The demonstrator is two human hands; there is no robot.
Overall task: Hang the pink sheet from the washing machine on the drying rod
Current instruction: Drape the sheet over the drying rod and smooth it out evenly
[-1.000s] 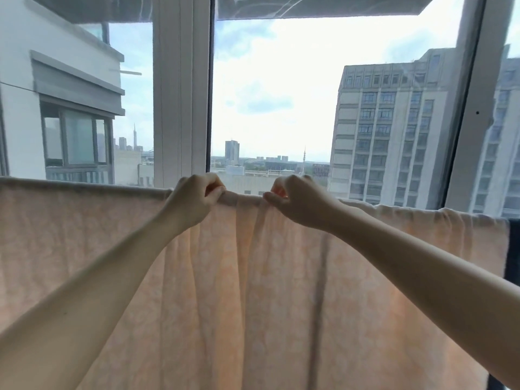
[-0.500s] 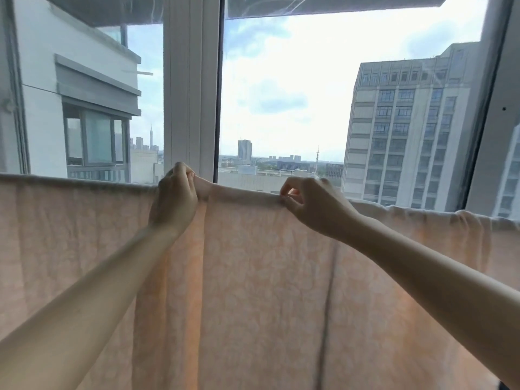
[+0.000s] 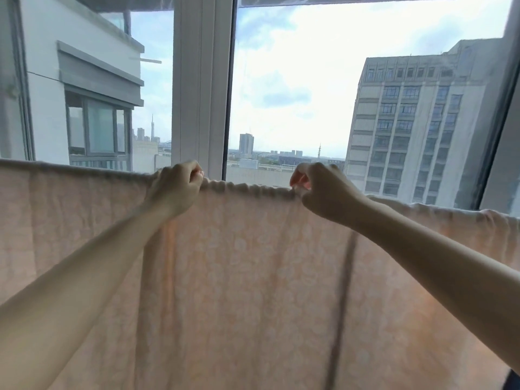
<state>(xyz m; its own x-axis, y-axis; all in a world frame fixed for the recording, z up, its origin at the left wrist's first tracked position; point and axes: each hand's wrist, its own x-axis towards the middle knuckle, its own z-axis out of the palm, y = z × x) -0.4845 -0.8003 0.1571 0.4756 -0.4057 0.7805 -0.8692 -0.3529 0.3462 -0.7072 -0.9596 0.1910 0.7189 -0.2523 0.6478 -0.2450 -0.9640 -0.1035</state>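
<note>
Your pink sheet [image 3: 253,277] hangs spread in front of the window, its top fold draped over the drying rod, which the cloth hides completely. Your left hand [image 3: 176,190] holds a tight grip on that fold just in front of the white window post [image 3: 201,80]. Your right hand [image 3: 323,192] pinches the same fold to the right of the post, well apart from the left, with bunched cloth between them.
</note>
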